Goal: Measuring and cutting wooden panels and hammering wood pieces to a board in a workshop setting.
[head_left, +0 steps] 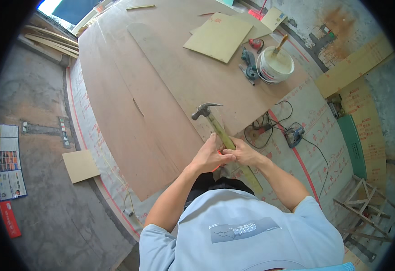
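My right hand (248, 152) is closed around a long yellow-green shaft just in front of my body. A dark claw hammer head (203, 111) sits at the far end of that shaft. The wide lower part (252, 179) runs on past my hands; whether it is all handle or partly a separate strip, I cannot tell. My left hand (206, 158) meets the right one, fingers bent and thumb across. An orange-red bit (216, 168) shows under the left hand, its kind mostly hidden by the fingers. Below the hammer lie large brown plywood sheets (138, 90).
On the boards at the far right are a white bucket (276, 74) with a brush (280, 44), a grey-green power tool (249, 65) and a pale panel (218, 37). Another corded tool (294, 134) lies on the covered floor, near a wooden sawhorse-like frame (364, 205).
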